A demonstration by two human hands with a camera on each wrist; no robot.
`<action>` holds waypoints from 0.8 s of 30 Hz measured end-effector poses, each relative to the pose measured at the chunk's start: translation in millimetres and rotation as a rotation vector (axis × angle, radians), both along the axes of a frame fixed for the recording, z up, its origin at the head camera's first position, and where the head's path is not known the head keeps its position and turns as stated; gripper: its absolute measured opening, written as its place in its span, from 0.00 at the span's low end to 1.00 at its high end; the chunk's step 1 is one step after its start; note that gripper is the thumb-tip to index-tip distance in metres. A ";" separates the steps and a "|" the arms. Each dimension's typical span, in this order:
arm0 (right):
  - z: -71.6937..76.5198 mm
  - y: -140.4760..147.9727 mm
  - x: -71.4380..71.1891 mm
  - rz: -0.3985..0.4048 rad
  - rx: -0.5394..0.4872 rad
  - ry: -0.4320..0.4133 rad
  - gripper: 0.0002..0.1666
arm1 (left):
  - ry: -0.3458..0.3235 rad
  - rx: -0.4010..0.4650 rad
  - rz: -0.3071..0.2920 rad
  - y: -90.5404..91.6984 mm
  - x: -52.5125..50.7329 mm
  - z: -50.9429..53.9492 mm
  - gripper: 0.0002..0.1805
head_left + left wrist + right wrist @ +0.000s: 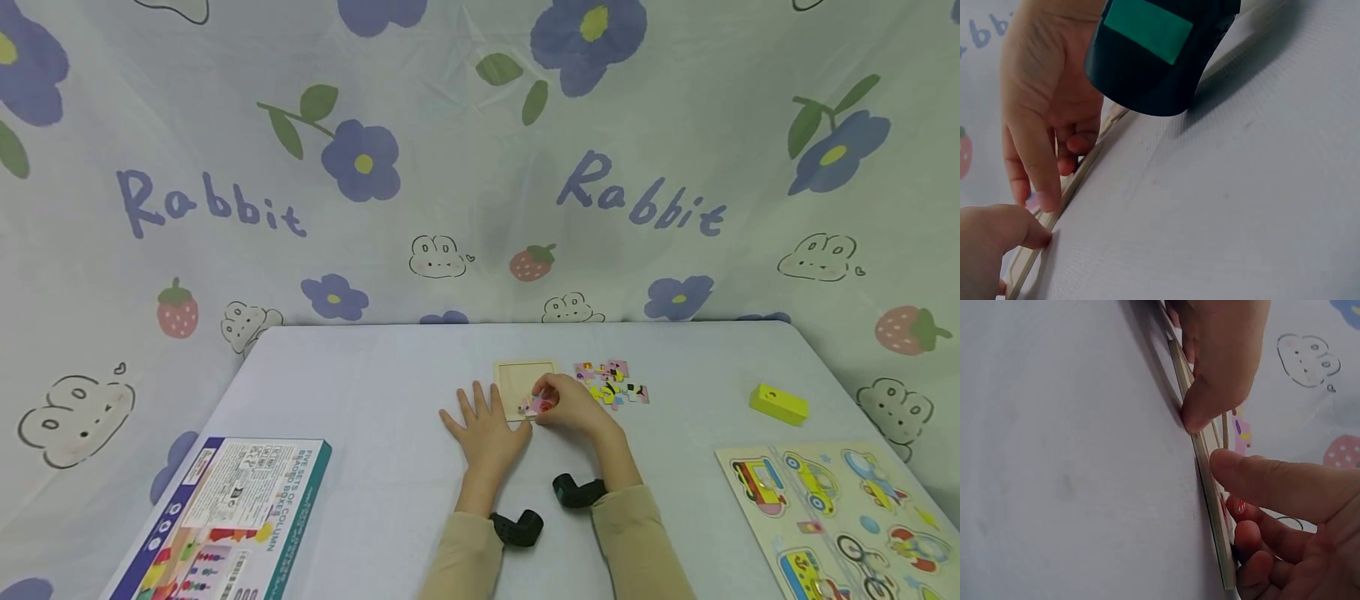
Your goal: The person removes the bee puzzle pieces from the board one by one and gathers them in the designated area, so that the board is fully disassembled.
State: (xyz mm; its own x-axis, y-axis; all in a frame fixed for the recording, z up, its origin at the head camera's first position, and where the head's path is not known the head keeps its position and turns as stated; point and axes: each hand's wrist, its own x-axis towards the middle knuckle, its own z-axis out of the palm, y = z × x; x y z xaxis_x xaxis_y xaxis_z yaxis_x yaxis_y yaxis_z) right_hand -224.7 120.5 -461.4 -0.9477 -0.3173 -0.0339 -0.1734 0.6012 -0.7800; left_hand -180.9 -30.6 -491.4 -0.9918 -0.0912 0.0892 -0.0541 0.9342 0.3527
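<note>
A shallow wooden puzzle tray (517, 372) lies on the white table, with pink puzzle pieces (527, 407) in its lower right part. My left hand (483, 437) lies with fingers spread at the tray's left side, and its thumb (1035, 234) presses the near edge. Over the lower right corner, my right hand (568, 406) pinches a small printed puzzle piece (1241, 432) between thumb and fingers, the piece tilted up from the tray. Its fingers partly hide the pieces underneath. Several loose puzzle pieces (611, 385) are spread just right of the tray.
A yellow block (778, 404) sits at the right. Nearer on that side is a wooden vehicle puzzle board (825, 521). A printed cardboard box (240, 508) occupies the near left. Black wrist cameras (517, 528) are strapped to both wrists. A patterned curtain (480, 167) hangs behind the table.
</note>
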 end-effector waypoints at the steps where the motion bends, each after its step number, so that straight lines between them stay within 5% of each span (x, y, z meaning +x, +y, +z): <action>1: 0.2 0.4 0.2 -0.009 -0.015 -0.015 0.19 | 0.001 0.002 0.000 -0.1 0.0 0.1 0.44; 11: 4.2 18.2 0.0 -0.035 -0.121 -0.029 0.21 | -0.007 -0.001 0.007 0.2 -0.4 -0.3 0.44; 24: 7.0 69.6 2.9 -0.175 -0.083 -0.093 0.24 | -0.008 0.024 0.000 0.6 0.3 0.3 0.45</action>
